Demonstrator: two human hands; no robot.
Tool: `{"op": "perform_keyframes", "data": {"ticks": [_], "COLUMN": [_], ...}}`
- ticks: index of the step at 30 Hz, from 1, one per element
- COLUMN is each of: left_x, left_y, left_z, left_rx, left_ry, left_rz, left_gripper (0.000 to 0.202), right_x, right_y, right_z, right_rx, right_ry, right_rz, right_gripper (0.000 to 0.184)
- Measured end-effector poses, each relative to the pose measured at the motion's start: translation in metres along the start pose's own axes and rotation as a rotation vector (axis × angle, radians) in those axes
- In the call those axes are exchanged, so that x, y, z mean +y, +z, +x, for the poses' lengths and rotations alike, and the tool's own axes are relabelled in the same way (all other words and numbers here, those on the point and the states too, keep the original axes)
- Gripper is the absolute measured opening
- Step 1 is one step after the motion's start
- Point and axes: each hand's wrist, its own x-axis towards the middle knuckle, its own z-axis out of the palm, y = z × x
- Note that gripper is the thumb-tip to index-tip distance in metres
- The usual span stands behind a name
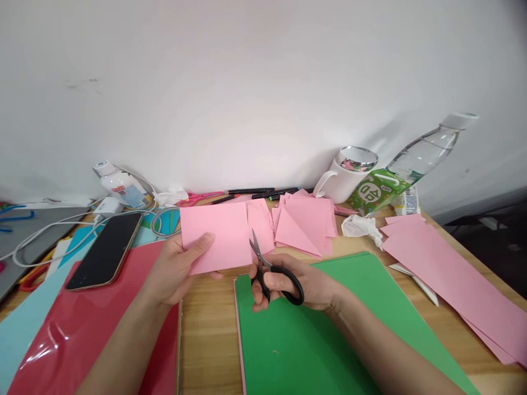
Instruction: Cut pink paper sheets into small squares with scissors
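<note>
My left hand [175, 271] pinches the lower left edge of a pink paper rectangle [218, 233], thumb on top, and holds it up over the wooden table [206, 329]. My right hand [304, 285] grips black-handled scissors [269, 269], fingers through the loops. The blades point up and are slightly apart right at the paper's right edge. Beneath my right hand lies a green sheet [329, 334].
A stack of pink paper pieces [304, 222] lies behind the scissors; long pink strips [448, 280] lie at right. A phone [105, 251] rests on a red sheet [94, 323] at left. Along the wall stand a white mug [343, 175], a plastic bottle [424, 151], a small bottle [121, 186], pens and cables.
</note>
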Motion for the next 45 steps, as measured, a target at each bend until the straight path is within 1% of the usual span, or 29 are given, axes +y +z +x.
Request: {"op": "perform_keyframes", "data": {"ticks": [3, 5, 9, 15, 20, 23, 29, 33, 39, 43, 45], "left_x": [-0.004, -0.006, -0.006, -0.006, -0.009, -0.01, -0.01, -0.008, -0.004, -0.004, -0.005], "left_y": [0.006, 0.006, 0.003, 0.004, 0.003, 0.002, 0.006, 0.009, 0.016, 0.017, 0.016], "left_z": [0.0, 0.0, 0.0, -0.002, -0.001, -0.001, -0.002, -0.004, -0.009, -0.009, -0.009], "left_rx": [-0.055, -0.085, -0.13, -0.171, -0.136, -0.119, -0.136, -0.181, -0.122, -0.127, -0.148], "left_ry": [-0.027, -0.031, -0.021, -0.008, 0.021, 0.009, 0.012, -0.006, -0.011, -0.006, -0.021], "left_rz": [-0.006, -0.003, 0.032, 0.055, 0.013, 0.003, -0.032, 0.017, 0.023, 0.013, 0.01], "left_gripper": [0.023, 0.023, 0.016, 0.017, 0.015, 0.016, 0.015, 0.016, 0.018, 0.02, 0.022], "right_x": [0.003, 0.005, 0.007, -0.001, -0.005, -0.004, -0.001, 0.002, 0.001, 0.0, 0.0], "right_y": [0.002, 0.003, 0.004, 0.006, 0.008, 0.007, 0.006, 0.005, 0.006, 0.007, 0.007], "right_z": [0.003, 0.005, 0.007, 0.006, 0.005, 0.004, 0.005, 0.006, 0.005, 0.005, 0.005], "right_rx": [0.037, 0.063, 0.069, 0.128, 0.138, 0.162, 0.184, 0.217, 0.217, 0.228, 0.239], "right_ry": [-0.097, -0.152, -0.205, -0.298, -0.286, -0.28, -0.296, -0.278, -0.278, -0.275, -0.279], "right_rz": [-0.006, 0.0, -0.017, -0.16, -0.139, -0.155, -0.125, -0.136, -0.129, -0.13, -0.126], "right_gripper": [0.038, 0.038, 0.037, 0.037, 0.039, 0.039, 0.042, 0.043, 0.044, 0.042, 0.041]}}
